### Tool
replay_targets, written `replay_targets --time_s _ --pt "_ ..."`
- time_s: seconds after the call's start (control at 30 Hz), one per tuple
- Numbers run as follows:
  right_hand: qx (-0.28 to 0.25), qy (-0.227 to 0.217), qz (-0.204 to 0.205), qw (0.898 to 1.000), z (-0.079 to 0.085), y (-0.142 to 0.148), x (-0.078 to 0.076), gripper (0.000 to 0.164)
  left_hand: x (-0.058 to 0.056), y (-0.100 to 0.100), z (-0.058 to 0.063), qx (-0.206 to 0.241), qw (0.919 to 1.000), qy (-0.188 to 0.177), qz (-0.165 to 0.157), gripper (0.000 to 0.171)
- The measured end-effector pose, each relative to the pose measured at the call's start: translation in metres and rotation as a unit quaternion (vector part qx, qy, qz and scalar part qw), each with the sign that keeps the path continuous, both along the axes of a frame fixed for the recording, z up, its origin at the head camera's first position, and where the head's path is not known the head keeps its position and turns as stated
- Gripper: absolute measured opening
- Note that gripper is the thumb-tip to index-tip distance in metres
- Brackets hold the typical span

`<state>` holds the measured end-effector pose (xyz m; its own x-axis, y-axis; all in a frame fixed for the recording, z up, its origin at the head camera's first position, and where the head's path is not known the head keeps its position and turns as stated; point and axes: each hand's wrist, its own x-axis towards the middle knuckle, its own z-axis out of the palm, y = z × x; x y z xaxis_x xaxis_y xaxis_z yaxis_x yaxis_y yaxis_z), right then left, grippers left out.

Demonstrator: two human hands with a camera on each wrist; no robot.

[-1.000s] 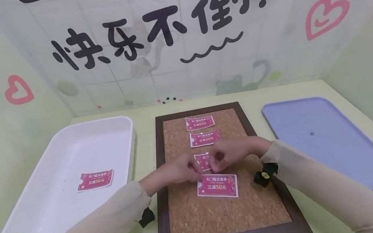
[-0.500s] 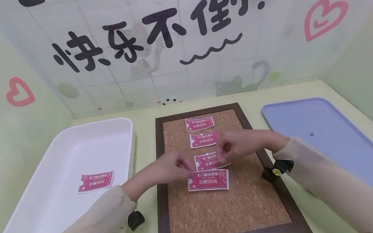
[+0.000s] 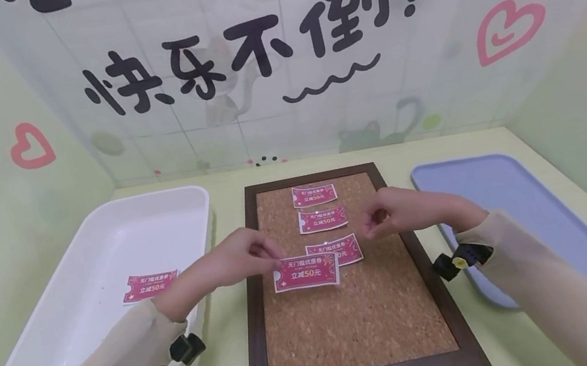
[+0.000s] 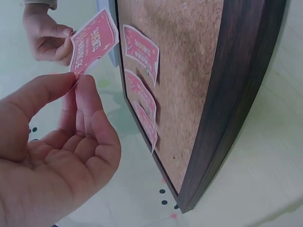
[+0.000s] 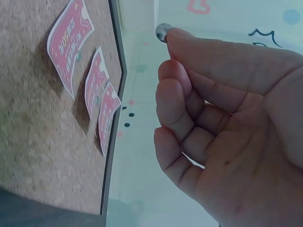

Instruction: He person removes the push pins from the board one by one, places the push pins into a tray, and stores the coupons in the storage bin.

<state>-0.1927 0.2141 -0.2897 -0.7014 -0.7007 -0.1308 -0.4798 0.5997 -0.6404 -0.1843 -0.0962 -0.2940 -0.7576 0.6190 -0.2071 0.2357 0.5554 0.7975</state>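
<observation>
My left hand (image 3: 232, 258) pinches a pink and white paper coupon (image 3: 306, 273) by its upper left corner. In the left wrist view, thumb and forefinger grip the edge of that coupon (image 4: 96, 41), and it stands out from the board. At the right side of the board, my right hand (image 3: 410, 209) holds a thumbtack; the right wrist view shows its round silvery head (image 5: 164, 32) at the thumb tip. On the corkboard (image 3: 362, 325), several matching coupons sit in a column, the lowest coupon (image 3: 347, 250) partly behind the held one.
A white tray (image 3: 81, 332) stands left of the board with one pink coupon (image 3: 150, 287) in it. To the right lies a flat blue tray (image 3: 543, 233) with a small dark spot on it. A printed backdrop (image 3: 237, 121) rises behind the table.
Both hands, close together a second ago, have spread apart. My left hand has carried the coupon leftward and a little farther up the view; my right hand has moved to the right.
</observation>
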Motion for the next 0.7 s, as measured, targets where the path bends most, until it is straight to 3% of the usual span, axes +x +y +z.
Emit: replay_targets --time_s 0.5,0.7 --pt "-0.014 0.02 -0.02 1.0 0.009 0.033 0.006 0.007 -0.004 -0.029 0.023 -0.009 0.999 0.025 0.036 0.013" --pt "-0.012 0.029 -0.035 0.999 0.011 0.045 0.007 0.006 -0.006 -0.04 0.035 -0.009 0.9977 0.057 0.037 0.015"
